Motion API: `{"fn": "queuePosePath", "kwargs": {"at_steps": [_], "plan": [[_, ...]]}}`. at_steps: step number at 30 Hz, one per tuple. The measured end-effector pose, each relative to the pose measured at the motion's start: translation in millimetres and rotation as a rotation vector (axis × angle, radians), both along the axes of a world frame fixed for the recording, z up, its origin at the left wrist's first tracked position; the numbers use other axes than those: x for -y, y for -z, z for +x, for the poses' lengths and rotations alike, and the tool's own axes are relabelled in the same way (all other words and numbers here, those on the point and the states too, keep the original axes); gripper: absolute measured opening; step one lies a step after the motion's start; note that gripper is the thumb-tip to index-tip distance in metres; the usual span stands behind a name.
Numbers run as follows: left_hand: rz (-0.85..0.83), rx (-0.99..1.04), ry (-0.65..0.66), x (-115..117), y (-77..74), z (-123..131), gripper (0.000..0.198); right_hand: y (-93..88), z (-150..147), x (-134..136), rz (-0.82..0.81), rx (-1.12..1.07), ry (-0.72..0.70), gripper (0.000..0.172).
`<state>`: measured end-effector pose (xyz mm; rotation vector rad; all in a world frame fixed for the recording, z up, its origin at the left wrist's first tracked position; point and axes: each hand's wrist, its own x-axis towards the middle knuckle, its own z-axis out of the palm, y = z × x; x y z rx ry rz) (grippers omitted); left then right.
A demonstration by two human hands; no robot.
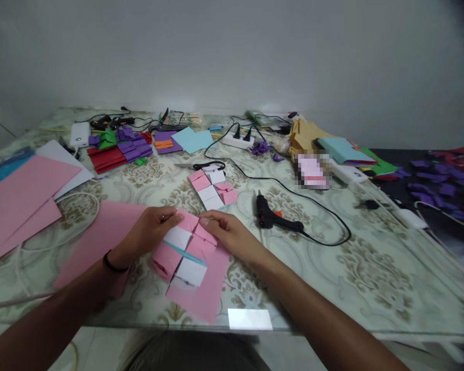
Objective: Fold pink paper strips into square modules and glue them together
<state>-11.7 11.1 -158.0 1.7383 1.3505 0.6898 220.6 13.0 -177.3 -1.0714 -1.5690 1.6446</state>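
Between my two hands is a folded paper piece [180, 242] made of pink and white panels, with a thin light-blue strip across it. My left hand [158, 219] pinches its upper left edge, thumb on top. At the upper right edge, my right hand [222, 229] grips it with thumb and fingers. Under the piece lies a pink sheet [206, 293], and another pink sheet [96, 247] is to the left, partly behind my left forearm. A similar pink and white folded paper [211, 190] rests just beyond my hands. Right of that lies a black glue gun [270, 216] with its cord.
Scissors [201, 166] lie beyond the second folded paper. A white power strip [237, 140] with plugs sits at the back. Purple, red and green folded papers [119, 149] are at back left, pink sheets [27, 190] at far left. A small white paper [249, 319] lies at the front edge.
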Motion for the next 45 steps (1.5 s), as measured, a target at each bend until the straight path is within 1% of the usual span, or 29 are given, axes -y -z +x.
{"fn": "queuePosePath", "kwargs": {"at_steps": [2,5,9,14,17,19,21,23,25,26,27,28,30,31,32,34,36,39,41,43,45], "plan": [[0.015,0.034,-0.07,-2,0.7,-2,0.045,0.7,0,-1,-0.045,-0.04,0.03,0.045],[-0.006,0.111,-0.106,-3,4.6,-3,0.045,2.1,1,-1,-0.107,-0.061,0.059,0.049],[-0.093,0.221,-0.083,-2,9.0,-2,0.039,3.8,0,0,-0.145,-0.06,0.045,0.051],[-0.235,0.293,0.013,-1,9.3,-2,0.037,4.4,-2,2,-0.129,-0.039,0.021,0.05],[-0.216,0.322,-0.015,-5,9.3,-6,0.037,3.3,-1,-1,-0.095,-0.087,0.038,0.048],[-0.186,0.378,-0.08,-10,8.2,-12,0.037,1.8,3,-6,-0.031,-0.128,0.065,0.043],[-0.196,0.449,-0.15,-17,5.7,-19,0.041,-0.2,11,-13,0.101,-0.077,0.103,0.035],[-0.175,0.461,-0.229,-24,3.1,-25,0.045,-3.1,20,-16,0.306,0.146,0.124,0.022],[-0.112,0.381,-0.291,-31,2.9,-31,0.049,-6.7,25,-15,0.457,0.365,0.045,0.014],[-0.083,0.348,-0.307,-34,4.4,-33,0.049,-8.7,26,-12,0.509,0.456,-0.012,0.016],[-0.055,0.321,-0.321,-38,6.9,-35,0.049,-10.7,26,-8,0.541,0.532,-0.073,0.022],[-0.03,0.295,-0.332,-41,10.3,-37,0.048,-12.7,24,-2,0.556,0.595,-0.118,0.032],[0.033,0.229,-0.362,-47,18.5,-41,0.043,-16.2,17,9,0.522,0.734,-0.213,0.051],[0.067,0.191,-0.381,-49,22.6,-42,0.04,-17.4,14,15,0.503,0.797,-0.231,0.059],[0.098,0.156,-0.399,-52,26.1,-44,0.038,-18.2,10,19,0.477,0.841,-0.24,0.063],[0.152,0.091,-0.424,-55,30.6,-46,0.037,-18.4,6,25,0.444,0.843,-0.238,0.067],[0.209,0.029,-0.433,-54,30.4,-46,0.036,-17.1,6,26,0.386,0.829,-0.232,0.073],[0.297,-0.044,-0.408,-46,21.4,-39,0.032,-15.1,9,20,0.296,0.812,-0.236,0.084],[0.334,-0.066,-0.346,-35,11.0,-30,0.029,-16.3,13,14,0.317,0.743,-0.258,0.083],[0.363,-0.07,-0.196,-21,-0.1,-20,0.026,-20.1,16,9,0.382,0.645,-0.251,0.073],[0.265,-0.018,0.017,-7,-8.5,-10,0.025,-25.2,18,5,0.411,0.534,-0.181,0.063]]}}
